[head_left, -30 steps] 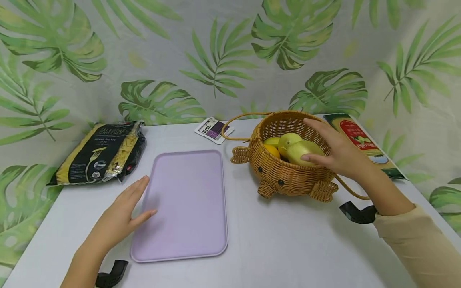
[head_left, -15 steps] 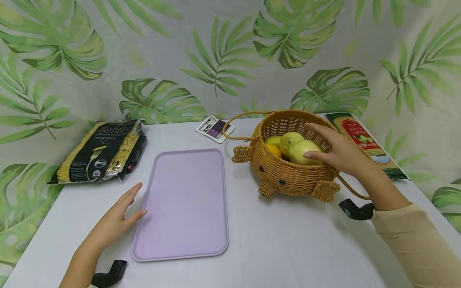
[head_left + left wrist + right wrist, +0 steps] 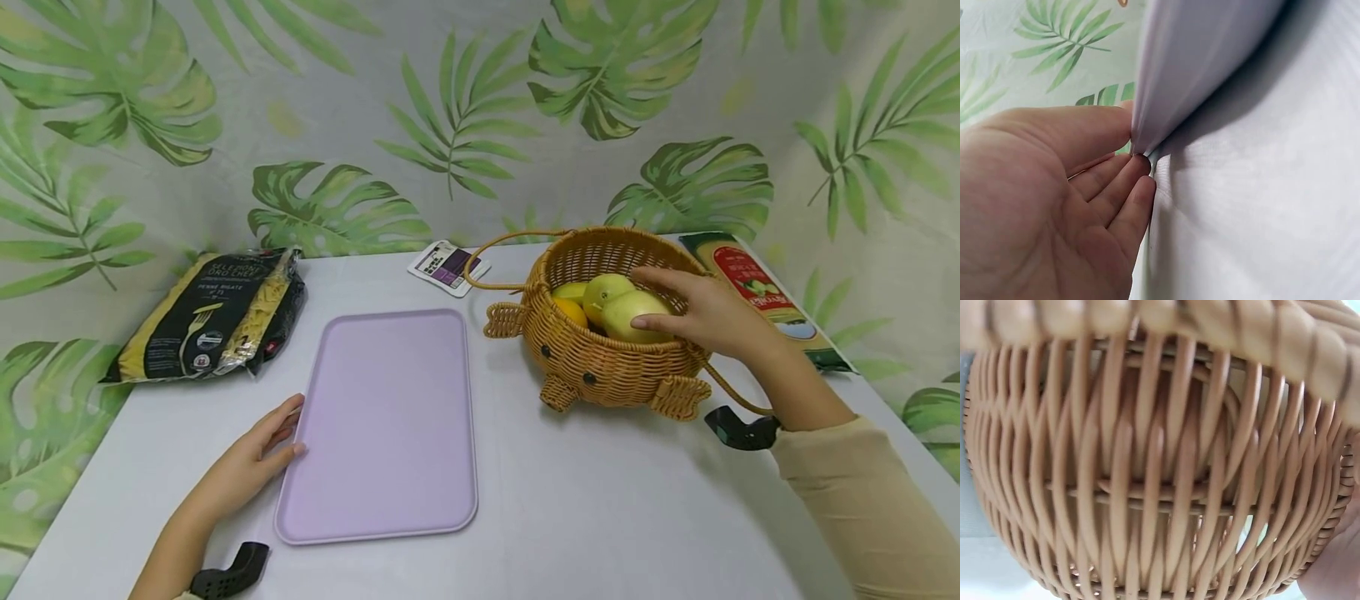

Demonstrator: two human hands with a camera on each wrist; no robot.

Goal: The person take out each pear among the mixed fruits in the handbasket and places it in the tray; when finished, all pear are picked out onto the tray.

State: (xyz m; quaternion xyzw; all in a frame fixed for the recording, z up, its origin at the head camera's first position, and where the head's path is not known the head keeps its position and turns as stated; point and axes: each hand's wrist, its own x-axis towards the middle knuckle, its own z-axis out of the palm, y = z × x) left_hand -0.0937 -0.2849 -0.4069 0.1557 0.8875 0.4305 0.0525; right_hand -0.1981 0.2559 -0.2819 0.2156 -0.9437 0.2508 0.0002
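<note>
My left hand (image 3: 243, 471) is at the left edge of a lilac rectangular tray (image 3: 382, 425) lying on the table. In the left wrist view, the thumb lies over the tray's rim (image 3: 1175, 69) and the fingertips (image 3: 1141, 164) tuck in at its underside, pinching the edge. Over to the right, a wicker basket (image 3: 607, 371) with a pig face holds several yellow and green fruits. My right hand (image 3: 712, 312) reaches over its rim, thumb in front and fingers behind, gripping a large yellow-green pear (image 3: 630, 317). In the right wrist view the woven wall (image 3: 1147, 450) hides the fruit.
A black bag of penne (image 3: 210, 317) lies at the back left. Behind the tray is a small white and purple packet (image 3: 448, 268). A green and red bag (image 3: 757, 283) lies right of the basket. The basket's looped handle (image 3: 487, 250) sticks out leftward.
My left hand has come down and taken the tray's left edge between thumb and fingers. The right hand has closed in around the pear inside the basket.
</note>
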